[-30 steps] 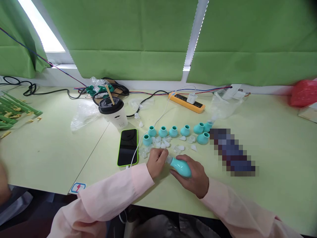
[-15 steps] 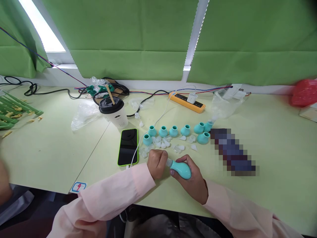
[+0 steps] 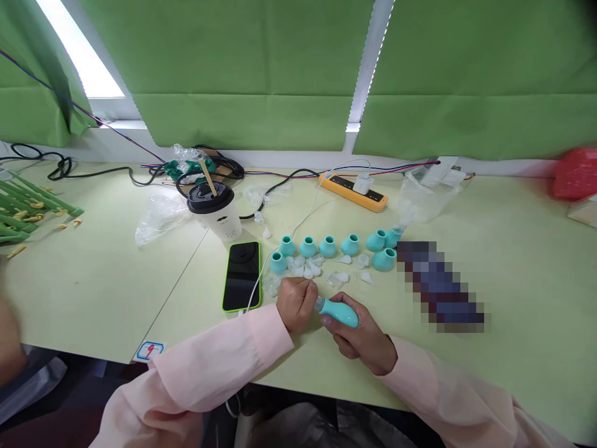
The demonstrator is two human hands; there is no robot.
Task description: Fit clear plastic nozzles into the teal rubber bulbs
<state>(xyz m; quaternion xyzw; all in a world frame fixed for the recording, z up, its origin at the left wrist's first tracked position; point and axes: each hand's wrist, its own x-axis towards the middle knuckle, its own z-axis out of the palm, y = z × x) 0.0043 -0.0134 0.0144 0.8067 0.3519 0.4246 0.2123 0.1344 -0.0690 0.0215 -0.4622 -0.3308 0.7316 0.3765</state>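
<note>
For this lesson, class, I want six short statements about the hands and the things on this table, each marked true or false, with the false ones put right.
1. The right hand holds a turquoise bulb. True.
2. The left hand lies flat with its fingers spread. False: the left hand is curled closed beside the bulb's clear end.
3. Turquoise open-topped pieces stand beyond the hands. True.
4. The phone has a red edge. False: the phone has a lime-green edge.
5. A white charger sits in the orange power strip. True.
6. The cup has no lid. False: the cup wears a black lid.
</note>
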